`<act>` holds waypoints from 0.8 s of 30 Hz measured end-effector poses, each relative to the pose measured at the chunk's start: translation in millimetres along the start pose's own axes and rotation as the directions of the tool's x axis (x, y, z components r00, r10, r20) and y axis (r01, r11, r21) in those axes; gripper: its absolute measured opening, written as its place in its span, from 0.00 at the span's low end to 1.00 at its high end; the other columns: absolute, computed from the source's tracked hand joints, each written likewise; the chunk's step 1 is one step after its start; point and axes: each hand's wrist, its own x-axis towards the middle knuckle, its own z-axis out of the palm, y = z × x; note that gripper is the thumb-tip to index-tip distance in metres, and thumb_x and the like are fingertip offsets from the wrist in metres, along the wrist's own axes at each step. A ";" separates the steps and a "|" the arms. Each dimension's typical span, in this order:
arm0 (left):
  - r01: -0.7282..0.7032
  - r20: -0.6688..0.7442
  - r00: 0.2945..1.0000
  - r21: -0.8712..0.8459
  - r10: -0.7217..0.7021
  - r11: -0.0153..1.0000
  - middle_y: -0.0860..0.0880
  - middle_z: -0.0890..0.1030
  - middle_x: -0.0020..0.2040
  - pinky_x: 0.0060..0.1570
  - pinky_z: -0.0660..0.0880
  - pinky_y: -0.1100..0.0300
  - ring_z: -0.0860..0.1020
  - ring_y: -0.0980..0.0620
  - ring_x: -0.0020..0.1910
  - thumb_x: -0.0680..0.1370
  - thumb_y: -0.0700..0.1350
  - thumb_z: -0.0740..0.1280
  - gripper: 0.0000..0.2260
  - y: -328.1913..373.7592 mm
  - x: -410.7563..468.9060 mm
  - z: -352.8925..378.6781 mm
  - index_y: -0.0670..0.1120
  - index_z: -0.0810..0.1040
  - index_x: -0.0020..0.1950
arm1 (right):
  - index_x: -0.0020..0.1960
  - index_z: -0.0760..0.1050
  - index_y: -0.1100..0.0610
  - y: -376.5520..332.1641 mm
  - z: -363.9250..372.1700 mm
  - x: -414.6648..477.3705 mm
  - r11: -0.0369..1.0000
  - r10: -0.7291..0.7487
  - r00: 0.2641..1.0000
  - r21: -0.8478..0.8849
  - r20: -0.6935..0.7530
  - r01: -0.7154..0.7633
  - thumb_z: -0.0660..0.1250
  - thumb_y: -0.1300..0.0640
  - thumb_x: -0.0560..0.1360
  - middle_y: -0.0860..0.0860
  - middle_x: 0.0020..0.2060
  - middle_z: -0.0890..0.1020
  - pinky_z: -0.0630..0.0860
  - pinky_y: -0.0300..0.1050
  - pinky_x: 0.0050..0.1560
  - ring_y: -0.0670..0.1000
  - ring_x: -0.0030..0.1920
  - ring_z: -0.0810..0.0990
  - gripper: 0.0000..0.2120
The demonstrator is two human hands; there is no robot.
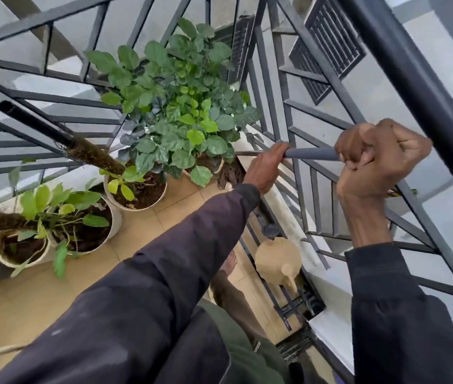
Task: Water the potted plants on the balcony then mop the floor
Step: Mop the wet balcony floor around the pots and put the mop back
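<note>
Both my hands grip a grey mop handle (311,154). My left hand (267,169) holds it lower down, my right hand (377,159) is curled round its upper end. The dark stringy mop head (228,173) lies on the tan tiled floor (61,295) by the base of a big leafy potted plant (183,106). A white pot with a moss pole (136,189) and a further white pot (89,225) stand to the left. A beige watering can (278,259) sits on the floor by the railing.
Dark metal railing (297,112) runs along the right and the back, with a thick bar crossing the top right. More pots (17,250) crowd the left edge. My bare foot (229,261) stands on the tiles near the watering can. A floor drain grate (300,303) lies beside the ledge.
</note>
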 end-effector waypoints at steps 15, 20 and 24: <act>0.178 0.096 0.982 -0.167 -0.164 0.970 0.45 0.77 0.46 0.45 0.75 0.45 0.77 0.41 0.45 0.81 0.32 0.59 0.07 17.3 16.4 -8.9 0.44 0.70 0.53 | 0.22 0.76 0.53 -13.4 21.9 45.6 0.981 0.141 0.980 -0.117 -0.138 -0.158 0.59 0.68 0.68 0.46 0.17 0.60 0.57 0.46 0.30 0.51 0.21 0.58 0.19; 0.183 0.116 0.979 -0.106 -0.171 0.977 0.45 0.78 0.45 0.45 0.76 0.44 0.78 0.41 0.43 0.82 0.36 0.61 0.04 17.9 3.2 -10.4 0.44 0.70 0.54 | 0.19 0.70 0.51 -18.5 16.0 32.3 0.979 0.138 0.987 -0.138 -0.084 -0.149 0.59 0.70 0.68 0.46 0.16 0.60 0.57 0.46 0.30 0.51 0.18 0.59 0.23; 0.173 0.094 0.981 -0.060 -0.167 0.983 0.47 0.75 0.44 0.42 0.70 0.49 0.75 0.43 0.43 0.81 0.32 0.60 0.08 22.6 -18.0 -8.3 0.45 0.69 0.52 | 0.18 0.67 0.51 -23.3 15.8 25.5 0.978 0.169 0.981 -0.106 -0.097 -0.179 0.60 0.70 0.67 0.46 0.16 0.60 0.60 0.42 0.31 0.50 0.18 0.59 0.23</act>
